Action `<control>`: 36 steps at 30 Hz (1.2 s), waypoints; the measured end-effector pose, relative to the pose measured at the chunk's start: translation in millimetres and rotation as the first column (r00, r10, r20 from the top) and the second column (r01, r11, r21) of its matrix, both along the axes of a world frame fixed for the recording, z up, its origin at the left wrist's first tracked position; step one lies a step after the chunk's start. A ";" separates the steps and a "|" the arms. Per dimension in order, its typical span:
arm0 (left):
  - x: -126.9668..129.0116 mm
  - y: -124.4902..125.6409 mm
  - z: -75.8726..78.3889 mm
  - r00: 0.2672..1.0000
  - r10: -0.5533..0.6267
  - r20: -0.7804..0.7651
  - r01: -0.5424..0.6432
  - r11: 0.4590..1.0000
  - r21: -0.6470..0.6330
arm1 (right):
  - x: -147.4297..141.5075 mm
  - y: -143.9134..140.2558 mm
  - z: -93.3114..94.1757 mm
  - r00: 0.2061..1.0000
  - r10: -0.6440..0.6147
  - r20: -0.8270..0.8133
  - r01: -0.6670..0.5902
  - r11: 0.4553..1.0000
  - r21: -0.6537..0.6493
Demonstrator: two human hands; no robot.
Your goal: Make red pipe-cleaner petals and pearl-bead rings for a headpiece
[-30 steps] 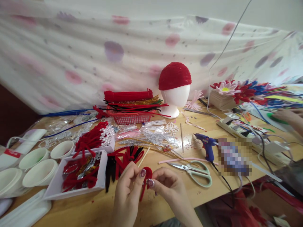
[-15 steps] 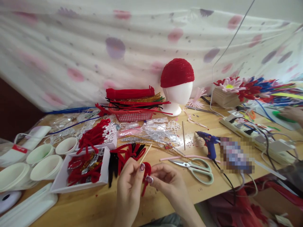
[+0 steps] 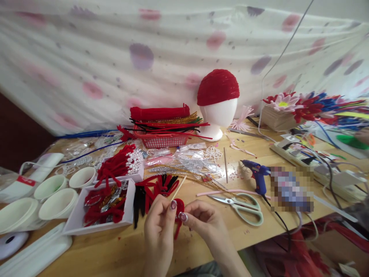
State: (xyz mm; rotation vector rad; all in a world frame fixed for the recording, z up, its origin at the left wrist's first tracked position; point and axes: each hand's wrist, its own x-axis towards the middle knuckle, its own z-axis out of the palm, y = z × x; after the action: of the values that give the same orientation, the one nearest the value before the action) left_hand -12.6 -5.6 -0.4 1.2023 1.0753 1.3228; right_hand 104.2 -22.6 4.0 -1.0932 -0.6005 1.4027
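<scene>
Close to the table's front edge, my left hand (image 3: pixel 161 223) is pinched around a thin wooden stick (image 3: pixel 179 187) that slants up to the right. A curled red pipe cleaner (image 3: pixel 180 206) sits between my hands, its tail hanging below the fingertips. My right hand (image 3: pixel 206 225) pinches this red piece from the other side, thumb and forefinger nearly meeting my left thumb. Both hands' fingertips partly hide where the stick and the red piece meet. Beside my right hand lie scissors (image 3: pixel 245 209) with pale green handles.
A white box (image 3: pixel 131 209) of red and metallic pieces stands left, near several paper cups (image 3: pixel 57 204). A blue glue gun (image 3: pixel 259 175), its cord and a power strip (image 3: pixel 305 169) lie right. Behind are a red basket (image 3: pixel 164 140) and a white head form (image 3: pixel 217 115).
My hands keep their pinch with hardly any movement. The whole view has shifted slightly. At the far right, another person's hand has moved toward the frame's edge.
</scene>
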 end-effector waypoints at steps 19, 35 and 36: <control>9.3 7.2 -4.1 0.999 0.038 -0.015 -0.038 0.999 -0.025 | 2.0 5.5 1.2 0.997 -0.067 -0.032 0.066 0.998 -0.017; -1.9 8.5 7.3 0.991 0.026 -0.128 -0.020 0.999 0.048 | 3.9 -4.3 -5.5 0.982 0.006 0.188 -0.021 0.997 0.077; -1.7 8.7 7.6 0.991 0.030 -0.130 -0.023 0.998 0.055 | 3.4 -4.3 -4.9 0.982 0.006 0.189 -0.021 0.997 0.074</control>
State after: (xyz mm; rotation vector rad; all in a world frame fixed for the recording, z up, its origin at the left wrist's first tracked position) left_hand -14.3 3.1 7.2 1.3340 1.1591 1.3142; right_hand 107.7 -26.9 -0.9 -1.1706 -0.7928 1.2858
